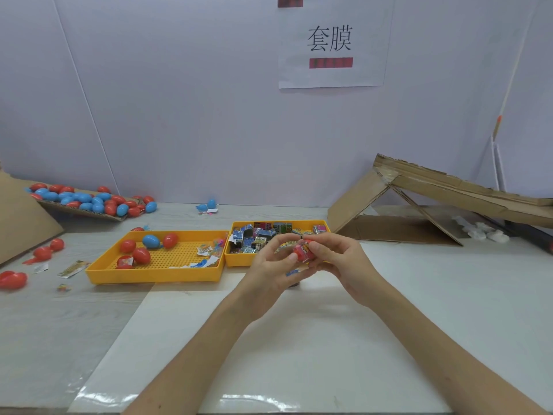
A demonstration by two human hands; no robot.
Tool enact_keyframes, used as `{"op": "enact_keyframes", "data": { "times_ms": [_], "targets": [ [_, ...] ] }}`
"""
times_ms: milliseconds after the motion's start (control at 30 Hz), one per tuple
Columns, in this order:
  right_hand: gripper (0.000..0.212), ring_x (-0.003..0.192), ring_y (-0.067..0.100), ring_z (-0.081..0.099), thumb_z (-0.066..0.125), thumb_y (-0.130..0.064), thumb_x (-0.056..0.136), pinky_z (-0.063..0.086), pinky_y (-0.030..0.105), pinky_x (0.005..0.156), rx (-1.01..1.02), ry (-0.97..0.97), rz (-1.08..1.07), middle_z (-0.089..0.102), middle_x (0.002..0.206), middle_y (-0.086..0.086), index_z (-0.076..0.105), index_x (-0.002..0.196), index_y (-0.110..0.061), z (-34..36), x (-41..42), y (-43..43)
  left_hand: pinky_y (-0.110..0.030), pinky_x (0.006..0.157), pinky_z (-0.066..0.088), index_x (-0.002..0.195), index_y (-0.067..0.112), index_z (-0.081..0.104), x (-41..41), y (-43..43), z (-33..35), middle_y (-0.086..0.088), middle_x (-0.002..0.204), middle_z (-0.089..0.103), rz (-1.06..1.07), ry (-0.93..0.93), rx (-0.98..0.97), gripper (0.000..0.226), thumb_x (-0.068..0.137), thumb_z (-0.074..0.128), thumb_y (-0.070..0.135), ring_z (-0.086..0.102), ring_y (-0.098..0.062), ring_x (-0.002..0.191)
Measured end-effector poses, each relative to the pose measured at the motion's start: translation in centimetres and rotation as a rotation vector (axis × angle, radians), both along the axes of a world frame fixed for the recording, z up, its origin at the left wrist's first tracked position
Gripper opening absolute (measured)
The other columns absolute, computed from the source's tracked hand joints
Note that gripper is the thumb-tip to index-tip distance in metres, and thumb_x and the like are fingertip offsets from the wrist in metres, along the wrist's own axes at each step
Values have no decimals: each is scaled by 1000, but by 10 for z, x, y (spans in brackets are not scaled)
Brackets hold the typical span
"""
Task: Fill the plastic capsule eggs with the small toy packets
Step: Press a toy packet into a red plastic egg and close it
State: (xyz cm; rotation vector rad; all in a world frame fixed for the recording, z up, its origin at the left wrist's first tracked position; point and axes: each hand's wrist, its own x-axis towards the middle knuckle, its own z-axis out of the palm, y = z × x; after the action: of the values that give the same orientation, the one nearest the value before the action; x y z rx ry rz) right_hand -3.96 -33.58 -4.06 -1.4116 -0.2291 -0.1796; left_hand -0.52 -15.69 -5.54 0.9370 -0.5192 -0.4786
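Red capsule egg [302,252] held above the tabletop [449,295], just in front of the yellow toy-packet tray [239,260]. Left hand [270,272] grips one side and right hand [341,265] pinches the other.

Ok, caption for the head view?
Left hand and right hand hold a packet-stuffed red capsule egg before the yellow packet tray.

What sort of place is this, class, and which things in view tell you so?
Probably a hand-packing workstation: a yellow tray of toy packets, a heap of plastic eggs, a printed sign on the wall.
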Motion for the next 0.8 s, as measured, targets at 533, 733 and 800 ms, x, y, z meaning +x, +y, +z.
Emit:
{"op": "enact_keyframes", "data": {
  "times_ms": [533,733,800],
  "targets": [
    [34,86,23,68,71,-31,85,55,33,74,-25,-21,-11,74,98,12,75,115,-15,-2,0,1,-38,95,56,137,14,60,-2,1,4,-20,136,62,-39,0,-12,36,102,57,15,59,-34,128],
    [28,76,19,67,74,-34,81,52,27,65,-56,-24,-91,75,89,6,78,106,-20,-4,2,0,-37,91,58,139,12,51,-5,-2,7,-17,128,68,31,-28,112,41,101,57,25,66,-32,120],
    [27,67,23,63,73,-33,82,52,32,64,-51,-27,-103,73,85,10,78,104,-17,-5,3,-1,-37,90,58,140,8,47,-7,-3,6,-17,127,69,35,-56,158,41,103,53,26,67,-32,119]
  ]
}}
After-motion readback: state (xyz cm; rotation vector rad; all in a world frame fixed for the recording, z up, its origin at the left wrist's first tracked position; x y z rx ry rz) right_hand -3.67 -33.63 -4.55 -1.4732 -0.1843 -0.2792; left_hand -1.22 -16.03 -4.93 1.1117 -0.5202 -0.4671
